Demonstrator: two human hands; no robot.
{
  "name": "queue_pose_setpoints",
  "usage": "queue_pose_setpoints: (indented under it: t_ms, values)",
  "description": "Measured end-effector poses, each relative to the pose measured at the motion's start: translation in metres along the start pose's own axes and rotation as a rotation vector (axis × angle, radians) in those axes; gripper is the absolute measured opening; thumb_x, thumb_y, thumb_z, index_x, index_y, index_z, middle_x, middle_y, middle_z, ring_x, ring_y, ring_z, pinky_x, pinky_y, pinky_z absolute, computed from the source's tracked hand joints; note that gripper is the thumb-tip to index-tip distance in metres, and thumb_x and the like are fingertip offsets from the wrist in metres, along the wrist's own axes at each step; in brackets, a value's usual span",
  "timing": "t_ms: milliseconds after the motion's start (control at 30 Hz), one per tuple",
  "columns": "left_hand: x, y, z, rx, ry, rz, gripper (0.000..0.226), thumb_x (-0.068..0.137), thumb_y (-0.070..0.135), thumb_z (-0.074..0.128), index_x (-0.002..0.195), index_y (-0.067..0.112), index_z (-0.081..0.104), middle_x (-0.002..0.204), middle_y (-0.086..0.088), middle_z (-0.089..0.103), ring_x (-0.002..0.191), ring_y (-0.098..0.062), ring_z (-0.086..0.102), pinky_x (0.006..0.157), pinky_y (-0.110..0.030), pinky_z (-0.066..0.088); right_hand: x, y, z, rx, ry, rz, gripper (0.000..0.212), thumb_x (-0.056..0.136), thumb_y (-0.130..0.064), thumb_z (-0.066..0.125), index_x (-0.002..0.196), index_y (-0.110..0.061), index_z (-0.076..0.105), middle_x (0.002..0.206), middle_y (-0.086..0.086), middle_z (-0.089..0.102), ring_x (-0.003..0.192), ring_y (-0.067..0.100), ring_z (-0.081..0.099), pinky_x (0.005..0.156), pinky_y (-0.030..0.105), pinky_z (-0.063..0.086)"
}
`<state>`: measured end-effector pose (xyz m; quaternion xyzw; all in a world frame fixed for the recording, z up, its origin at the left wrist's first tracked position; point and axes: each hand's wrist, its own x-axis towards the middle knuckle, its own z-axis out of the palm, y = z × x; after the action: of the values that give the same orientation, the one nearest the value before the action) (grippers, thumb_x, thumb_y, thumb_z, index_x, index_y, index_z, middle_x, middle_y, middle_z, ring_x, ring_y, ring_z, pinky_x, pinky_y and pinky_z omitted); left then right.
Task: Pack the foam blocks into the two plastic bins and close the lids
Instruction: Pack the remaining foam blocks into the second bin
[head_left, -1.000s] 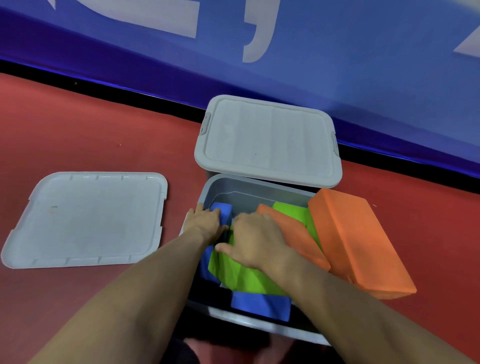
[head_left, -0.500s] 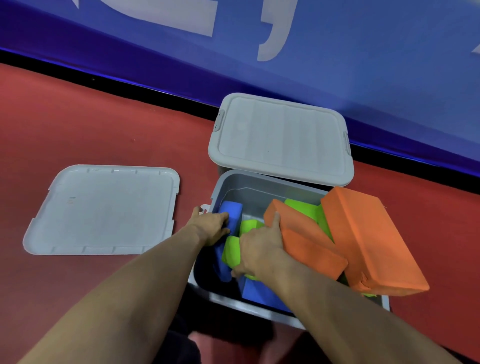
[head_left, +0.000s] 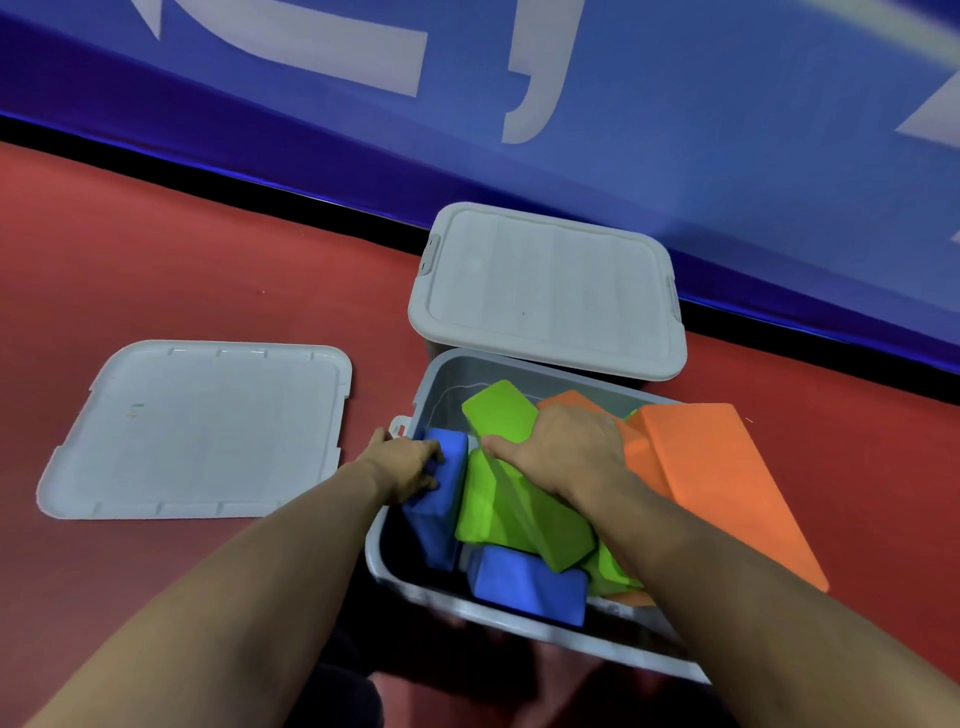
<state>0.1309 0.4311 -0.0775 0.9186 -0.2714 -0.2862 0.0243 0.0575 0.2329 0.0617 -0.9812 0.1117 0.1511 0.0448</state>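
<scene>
An open grey bin (head_left: 431, 384) stands in front of me, holding blue, green and orange foam blocks. My left hand (head_left: 408, 465) grips an upright blue block (head_left: 441, 514) at the bin's left wall. My right hand (head_left: 563, 449) lies over a tilted green block (head_left: 514, 509) in the middle, thumb along its top edge. A second blue block (head_left: 524, 582) lies near the front wall. A large orange block (head_left: 717, 483) leans over the right rim. Behind stands the second bin with its lid (head_left: 550, 288) on. The loose lid (head_left: 202, 428) lies flat on the floor to the left.
The floor (head_left: 156, 270) is red. A blue wall banner (head_left: 675, 130) with white lettering runs along the back, close behind the closed bin. Bare floor stretches left of the bins and beyond the loose lid.
The green block has risen and tilted, its far end now showing against the back wall. My right hand moved onto it. My left hand keeps its grip on the upright blue block.
</scene>
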Motion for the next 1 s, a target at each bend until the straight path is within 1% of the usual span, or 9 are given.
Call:
queue_pose_setpoints:
  t_ms: [167,267,333,400,467,500,633,867,1000]
  values:
    - [-0.007,0.005,0.008,0.124,-0.125,0.031,0.064,0.09,0.051,0.067,0.145,0.029,0.044,0.132,-0.002,0.064,0.126,-0.022,0.056,0.103,-0.037,0.024,0.002,0.003,0.001,0.141,0.108,0.102,0.075,0.079,-0.085,0.047,0.092,-0.014,0.07,0.102,0.009,0.07,0.104,0.031,0.065,0.087,0.039,0.05]
    - [-0.008,0.007,0.015,0.16,-0.077,0.032,0.077,0.082,0.056,0.072,0.145,0.027,0.041,0.135,-0.003,0.057,0.129,-0.022,0.048,0.106,-0.041,0.024,0.002,0.004,0.004,0.221,0.179,0.14,0.076,0.076,-0.086,0.049,0.088,-0.014,0.068,0.099,0.011,0.07,0.101,0.034,0.066,0.081,0.039,0.05]
    - [-0.009,0.006,0.019,0.18,-0.043,0.023,0.094,0.076,0.06,0.076,0.15,0.022,0.033,0.147,-0.001,0.041,0.141,-0.022,0.033,0.115,-0.05,0.02,0.004,0.001,0.006,0.29,0.216,0.174,0.08,0.072,-0.089,0.048,0.091,-0.014,0.067,0.101,0.011,0.071,0.103,0.035,0.065,0.08,0.039,0.05]
    - [-0.011,0.005,0.023,0.178,-0.052,-0.005,0.116,0.072,0.064,0.077,0.159,0.02,0.015,0.166,0.0,0.013,0.155,-0.022,0.006,0.121,-0.058,0.006,0.009,-0.004,0.008,0.406,0.254,0.221,0.084,0.066,-0.093,0.046,0.092,-0.016,0.067,0.1,0.011,0.072,0.102,0.035,0.066,0.079,0.039,0.052]
    - [-0.011,0.004,0.026,0.203,-0.076,-0.037,0.13,0.07,0.07,0.074,0.162,0.02,-0.003,0.169,0.004,-0.014,0.154,-0.019,-0.019,0.119,-0.063,-0.006,0.017,-0.01,0.012,0.535,0.28,0.257,0.084,0.063,-0.093,0.047,0.088,-0.016,0.068,0.094,0.011,0.073,0.096,0.034,0.068,0.075,0.038,0.054]
    - [-0.011,0.003,0.026,0.204,-0.09,-0.053,0.132,0.07,0.072,0.073,0.162,0.02,-0.006,0.169,0.005,-0.017,0.152,-0.018,-0.025,0.118,-0.065,-0.009,0.02,-0.014,0.014,0.59,0.282,0.273,0.082,0.063,-0.092,0.05,0.087,-0.015,0.067,0.092,0.011,0.072,0.093,0.034,0.068,0.072,0.037,0.052]
    - [-0.009,0.004,0.025,0.207,-0.155,-0.068,0.128,0.072,0.075,0.069,0.162,0.02,-0.001,0.17,0.01,-0.005,0.149,-0.022,-0.033,0.112,-0.074,-0.012,0.034,-0.018,0.027,0.721,0.285,0.331,0.08,0.063,-0.091,0.05,0.085,-0.017,0.067,0.089,0.007,0.07,0.09,0.033,0.066,0.067,0.033,0.043]
    - [-0.013,0.007,0.031,0.194,-0.128,-0.028,0.131,0.066,0.077,0.073,0.16,0.015,0.006,0.166,0.006,0.005,0.149,-0.026,-0.033,0.11,-0.079,-0.007,0.051,-0.007,0.029,0.908,0.381,0.445,0.065,0.073,-0.079,0.062,0.077,-0.015,0.072,0.08,0.002,0.072,0.084,0.029,0.068,0.068,0.032,0.046]
    - [-0.017,0.009,0.034,0.226,-0.15,-0.047,0.13,0.068,0.08,0.069,0.161,0.021,0.0,0.166,-0.004,-0.007,0.15,-0.026,-0.032,0.112,-0.078,-0.004,0.06,-0.01,0.043,0.969,0.267,0.524,0.076,0.062,-0.086,0.06,0.084,-0.015,0.074,0.085,0.004,0.072,0.086,0.029,0.068,0.069,0.032,0.049]
